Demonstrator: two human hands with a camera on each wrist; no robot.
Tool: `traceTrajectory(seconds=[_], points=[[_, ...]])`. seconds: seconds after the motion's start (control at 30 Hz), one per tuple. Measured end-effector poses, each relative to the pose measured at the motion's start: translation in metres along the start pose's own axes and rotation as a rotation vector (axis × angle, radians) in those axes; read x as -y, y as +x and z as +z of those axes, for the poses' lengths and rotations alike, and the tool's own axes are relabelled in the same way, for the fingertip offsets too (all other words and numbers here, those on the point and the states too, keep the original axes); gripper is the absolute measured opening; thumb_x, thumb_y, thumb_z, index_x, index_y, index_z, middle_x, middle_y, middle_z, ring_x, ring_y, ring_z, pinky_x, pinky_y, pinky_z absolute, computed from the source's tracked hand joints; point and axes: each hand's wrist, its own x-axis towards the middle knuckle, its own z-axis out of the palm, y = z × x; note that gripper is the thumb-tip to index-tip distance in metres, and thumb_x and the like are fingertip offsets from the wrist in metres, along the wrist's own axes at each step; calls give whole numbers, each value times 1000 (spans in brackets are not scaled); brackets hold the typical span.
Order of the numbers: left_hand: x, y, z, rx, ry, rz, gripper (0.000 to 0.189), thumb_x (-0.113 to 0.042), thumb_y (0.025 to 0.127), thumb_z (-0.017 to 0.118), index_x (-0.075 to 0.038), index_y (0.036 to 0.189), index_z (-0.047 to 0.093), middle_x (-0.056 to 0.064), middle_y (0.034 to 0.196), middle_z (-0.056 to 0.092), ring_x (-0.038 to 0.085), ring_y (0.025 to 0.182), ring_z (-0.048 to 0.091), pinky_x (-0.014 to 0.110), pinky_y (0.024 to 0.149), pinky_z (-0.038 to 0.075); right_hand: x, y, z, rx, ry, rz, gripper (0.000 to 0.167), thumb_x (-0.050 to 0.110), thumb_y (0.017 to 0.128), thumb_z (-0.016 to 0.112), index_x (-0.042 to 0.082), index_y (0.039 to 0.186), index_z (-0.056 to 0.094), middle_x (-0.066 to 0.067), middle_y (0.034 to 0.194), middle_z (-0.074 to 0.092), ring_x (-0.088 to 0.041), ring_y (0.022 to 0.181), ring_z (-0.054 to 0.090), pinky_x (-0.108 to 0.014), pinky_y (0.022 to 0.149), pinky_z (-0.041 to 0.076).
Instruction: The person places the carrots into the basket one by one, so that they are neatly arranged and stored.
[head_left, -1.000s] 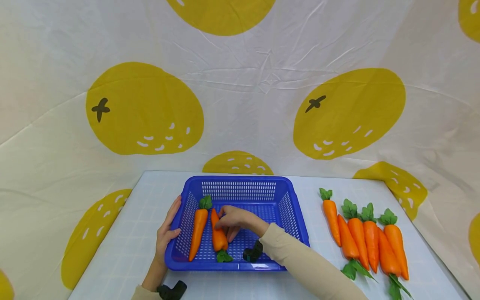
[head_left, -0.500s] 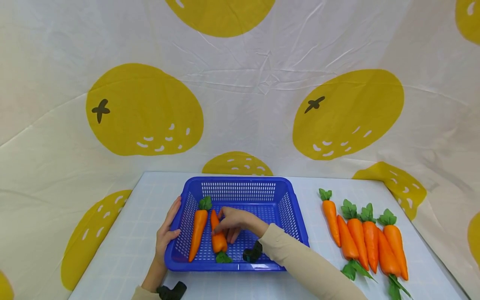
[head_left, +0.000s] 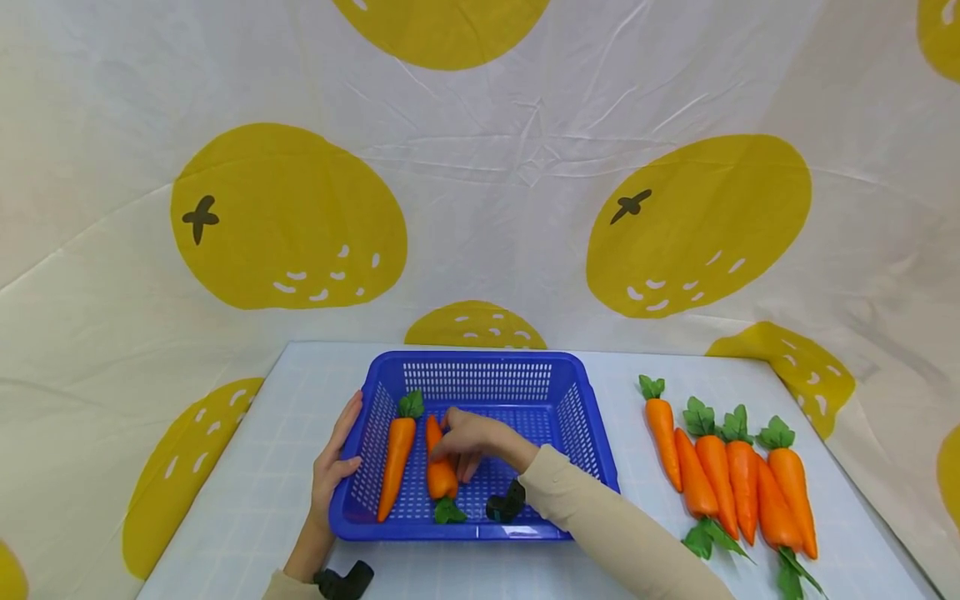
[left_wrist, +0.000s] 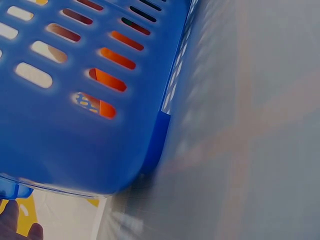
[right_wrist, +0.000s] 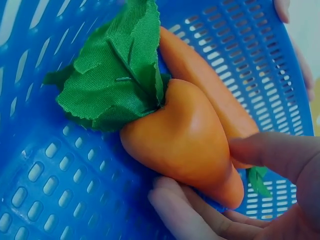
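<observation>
In the head view, my right hand (head_left: 472, 437) reaches into a blue plastic basket (head_left: 480, 530) and pinches a carrot (head_left: 441, 477) between thumb and fingers. The right wrist view shows this carrot's thick end (right_wrist: 185, 135) and green cloth leaves (right_wrist: 112, 75), with the thumb on one side and fingers on the other. To its left in the basket lies another carrot (head_left: 397, 467), leaves toward the back. My left hand (head_left: 330, 475) rests along the basket's left wall, fingers extended; only fingertips (left_wrist: 35, 231) show in the left wrist view.
Several more carrots (head_left: 741, 483) lie side by side on the white table (head_left: 247, 500), right of the basket, their leaves pointing in different directions. Behind the table hangs a pale cloth (head_left: 495, 233) with yellow fruit prints.
The carrot in my right hand has shifted slightly to the right, away from the other one in the basket. The left hand and the basket stay in place.
</observation>
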Motion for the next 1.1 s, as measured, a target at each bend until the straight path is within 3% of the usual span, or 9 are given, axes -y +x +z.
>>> traceTrajectory(seconds=[0.13,0.3,0.47,0.6,0.9,1.1], points=[[0,1,0,1,10,4,71,2,85,38,2,155,24,11,165,18,14,149,19,18,113,25,-1,1,-1,-29,12,-15,43,12,86,73,1,117,45,-19,72,68,-27,49,64,-46,54,58],[-1,1,0,-3,-2,-10,71,2,86,38,1,155,24,10,165,18,14,150,19,18,113,25,-2,1,-2,8,-1,-8,45,15,86,75,3,118,45,-18,72,68,-24,49,63,-44,53,58],[1,1,0,6,9,8,70,2,86,38,2,155,24,11,165,18,13,149,20,18,112,26,0,-3,-2,73,-64,17,65,21,80,83,4,127,41,-17,75,69,-25,50,65,-45,58,58],[1,2,-1,9,11,26,70,0,86,39,3,155,24,11,164,19,12,149,20,17,112,26,2,-5,-2,116,-42,39,77,19,79,84,2,135,35,-19,82,69,-28,54,68,-46,62,57],[0,1,0,-4,23,10,71,-1,86,40,1,155,25,10,164,19,11,149,21,17,112,26,1,-2,1,45,105,-17,66,7,78,82,-1,126,38,-21,86,65,-34,62,71,-50,67,58],[1,0,-1,1,11,-4,71,0,86,38,0,155,24,10,165,18,13,149,20,17,112,26,-1,1,0,60,118,-33,71,11,82,81,0,136,36,-18,90,64,-30,63,71,-48,68,58]])
